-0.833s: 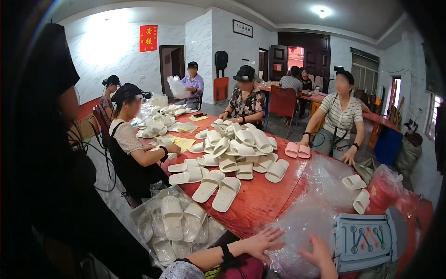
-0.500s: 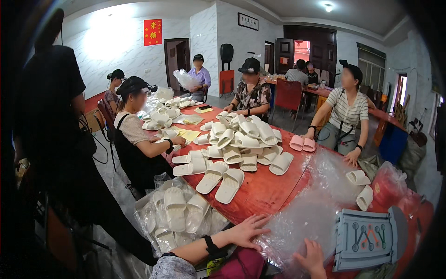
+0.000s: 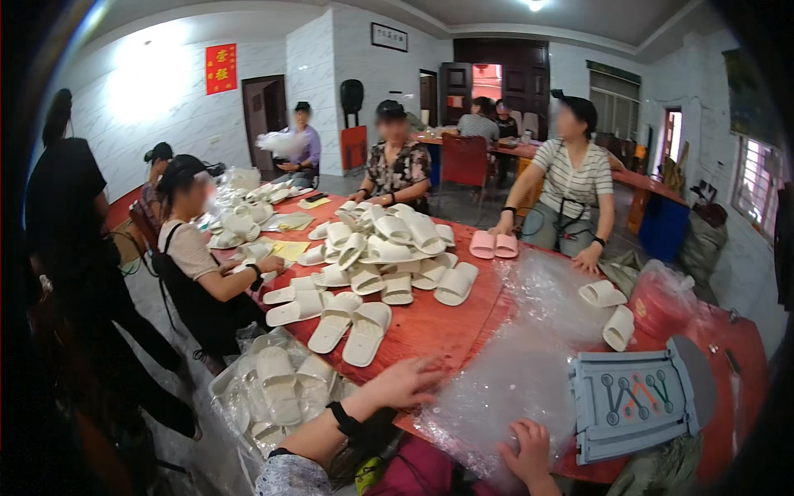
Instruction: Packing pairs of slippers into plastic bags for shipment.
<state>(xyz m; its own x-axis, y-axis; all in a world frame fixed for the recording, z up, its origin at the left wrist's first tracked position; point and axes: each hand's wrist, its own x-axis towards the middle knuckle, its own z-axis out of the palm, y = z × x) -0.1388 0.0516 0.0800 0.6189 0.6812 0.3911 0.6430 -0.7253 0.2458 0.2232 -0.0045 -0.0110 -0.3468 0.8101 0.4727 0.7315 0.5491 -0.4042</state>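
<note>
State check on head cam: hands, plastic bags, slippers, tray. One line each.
left hand: open, flat on the table edge
right hand: fingers on the clear plastic bags
clear plastic bags: empty, lying flat
white slippers: loose, piled mid-table
pink slippers: paired, side by side
bagged slippers: packed in plastic, beside the table
grey tray: flat on table

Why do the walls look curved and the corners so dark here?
Head view: the fisheye lens bends straight edges near the rim and blackens the corners; the ceiling lamp and left wall glare white; the plastic bags by the right hand shine; faces are blurred.
</note>
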